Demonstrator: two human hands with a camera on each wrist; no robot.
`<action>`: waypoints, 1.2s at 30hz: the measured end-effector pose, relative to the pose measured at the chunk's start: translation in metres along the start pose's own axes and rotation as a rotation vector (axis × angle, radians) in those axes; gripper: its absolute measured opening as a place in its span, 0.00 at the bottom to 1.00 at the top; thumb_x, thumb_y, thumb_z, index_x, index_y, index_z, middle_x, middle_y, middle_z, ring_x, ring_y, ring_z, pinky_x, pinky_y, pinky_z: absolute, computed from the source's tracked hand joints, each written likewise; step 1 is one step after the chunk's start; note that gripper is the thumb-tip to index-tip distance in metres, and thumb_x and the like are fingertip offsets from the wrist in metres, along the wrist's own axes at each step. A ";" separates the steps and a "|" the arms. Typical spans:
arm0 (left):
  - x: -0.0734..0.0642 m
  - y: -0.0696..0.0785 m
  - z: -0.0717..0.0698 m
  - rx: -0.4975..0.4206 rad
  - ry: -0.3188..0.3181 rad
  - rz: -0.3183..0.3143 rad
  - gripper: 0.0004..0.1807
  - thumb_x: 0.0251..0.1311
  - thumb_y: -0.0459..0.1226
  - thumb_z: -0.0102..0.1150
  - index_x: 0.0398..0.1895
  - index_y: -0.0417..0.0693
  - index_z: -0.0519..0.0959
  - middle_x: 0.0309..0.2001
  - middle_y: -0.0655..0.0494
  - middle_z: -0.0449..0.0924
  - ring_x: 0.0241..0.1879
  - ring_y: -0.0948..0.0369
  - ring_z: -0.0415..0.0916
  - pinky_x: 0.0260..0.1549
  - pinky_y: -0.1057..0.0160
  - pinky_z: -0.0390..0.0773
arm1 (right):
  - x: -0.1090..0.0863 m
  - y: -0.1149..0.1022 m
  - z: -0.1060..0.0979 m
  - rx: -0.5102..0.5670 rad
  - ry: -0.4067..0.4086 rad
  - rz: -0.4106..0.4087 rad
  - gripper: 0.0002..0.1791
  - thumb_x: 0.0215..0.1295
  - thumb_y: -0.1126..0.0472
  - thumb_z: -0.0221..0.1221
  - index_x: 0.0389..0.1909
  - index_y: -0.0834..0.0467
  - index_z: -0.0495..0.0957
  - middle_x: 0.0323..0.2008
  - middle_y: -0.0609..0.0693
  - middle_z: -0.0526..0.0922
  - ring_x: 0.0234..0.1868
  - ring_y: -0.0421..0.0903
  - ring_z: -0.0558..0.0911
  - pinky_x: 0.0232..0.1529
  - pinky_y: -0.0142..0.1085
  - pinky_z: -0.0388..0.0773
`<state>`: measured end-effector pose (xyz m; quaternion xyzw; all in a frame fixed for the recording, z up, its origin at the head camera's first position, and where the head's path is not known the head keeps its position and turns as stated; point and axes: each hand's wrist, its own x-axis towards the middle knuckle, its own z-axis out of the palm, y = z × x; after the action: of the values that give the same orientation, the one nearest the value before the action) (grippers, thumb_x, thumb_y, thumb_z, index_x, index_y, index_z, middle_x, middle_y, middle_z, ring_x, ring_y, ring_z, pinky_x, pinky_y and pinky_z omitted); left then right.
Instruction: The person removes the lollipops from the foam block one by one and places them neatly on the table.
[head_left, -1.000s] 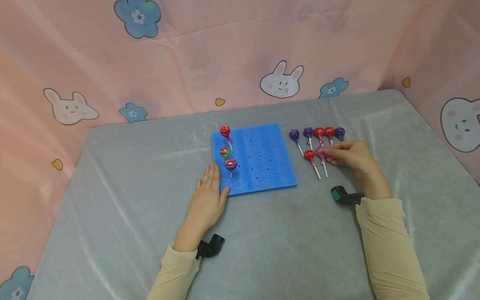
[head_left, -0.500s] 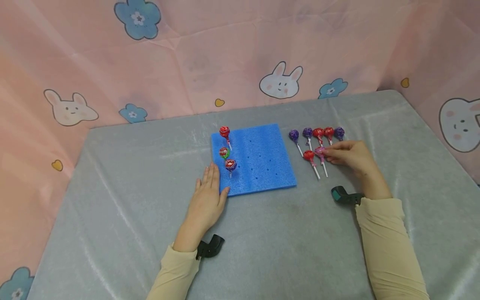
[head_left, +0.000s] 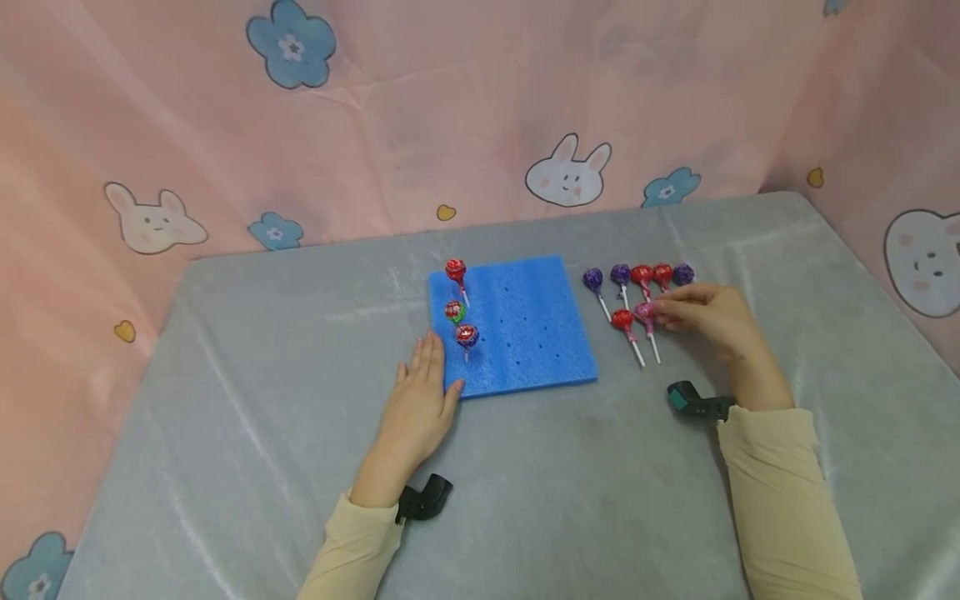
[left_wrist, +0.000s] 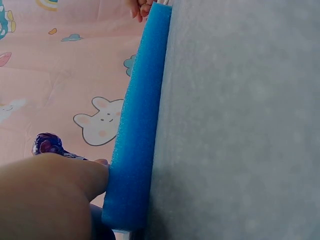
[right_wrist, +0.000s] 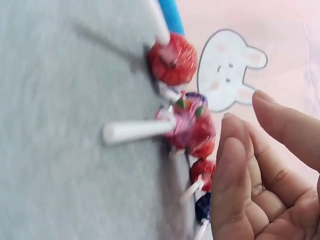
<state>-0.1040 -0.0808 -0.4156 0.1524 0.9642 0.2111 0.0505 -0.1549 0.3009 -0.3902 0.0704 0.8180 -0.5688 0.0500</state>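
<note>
My left hand [head_left: 415, 410] lies with straight fingers along the left edge of a blue foam board [head_left: 555, 333], its thumb at the front corner. Three lollipops stand in the board near that hand: a red one [head_left: 455, 270], a red-green one [head_left: 454, 312] and a red-purple one [head_left: 467, 336]. My right hand [head_left: 708, 321] is beside a pink lollipop [head_left: 644, 312] lying on the table. In the right wrist view, thumb and fingers [right_wrist: 232, 165] are apart with nothing between them, just beside the pink lollipop [right_wrist: 182, 125].
A red lollipop [head_left: 622, 320] lies left of the pink one. Behind them is a row of purple [head_left: 592, 279] and red [head_left: 641, 275] lollipops. Small holes dot the board. The grey table [head_left: 562, 492] meets a pink printed curtain [head_left: 420, 108] at the back.
The head view has shifted slightly, moving everything a little down and right in the picture. My right fingertips are slightly farther right of the pink lollipop's head. My left hand stays put.
</note>
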 end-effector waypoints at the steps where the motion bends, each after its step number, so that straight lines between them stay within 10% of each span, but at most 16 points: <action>1: 0.000 0.000 0.000 0.001 0.003 0.001 0.36 0.73 0.45 0.43 0.73 0.32 0.46 0.74 0.40 0.42 0.73 0.48 0.39 0.67 0.44 0.45 | 0.000 -0.002 0.001 0.011 -0.006 -0.011 0.07 0.64 0.62 0.61 0.38 0.63 0.82 0.27 0.35 0.82 0.29 0.33 0.82 0.33 0.26 0.79; 12: 0.003 -0.002 -0.004 0.010 0.025 0.008 0.36 0.73 0.46 0.43 0.73 0.31 0.47 0.74 0.40 0.43 0.73 0.47 0.40 0.67 0.44 0.46 | 0.000 -0.018 0.019 0.316 -0.096 -0.144 0.09 0.61 0.72 0.60 0.31 0.56 0.86 0.28 0.46 0.86 0.29 0.39 0.84 0.33 0.27 0.80; 25: 0.001 -0.002 -0.004 0.021 0.033 0.000 0.37 0.72 0.47 0.43 0.73 0.33 0.47 0.74 0.41 0.43 0.73 0.48 0.40 0.67 0.44 0.46 | -0.004 -0.030 0.048 0.218 -0.175 -0.172 0.05 0.62 0.68 0.61 0.37 0.58 0.84 0.31 0.43 0.85 0.32 0.39 0.85 0.36 0.28 0.80; 36: -0.003 -0.001 0.004 0.027 0.051 0.022 0.36 0.72 0.46 0.44 0.73 0.32 0.49 0.73 0.40 0.45 0.72 0.47 0.42 0.67 0.43 0.47 | -0.012 -0.044 0.096 0.124 -0.299 -0.219 0.17 0.63 0.69 0.60 0.46 0.80 0.73 0.35 0.55 0.85 0.35 0.38 0.84 0.41 0.30 0.79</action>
<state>-0.1010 -0.0805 -0.4197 0.1585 0.9661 0.2026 0.0216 -0.1510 0.1950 -0.3810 -0.1010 0.7676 -0.6243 0.1043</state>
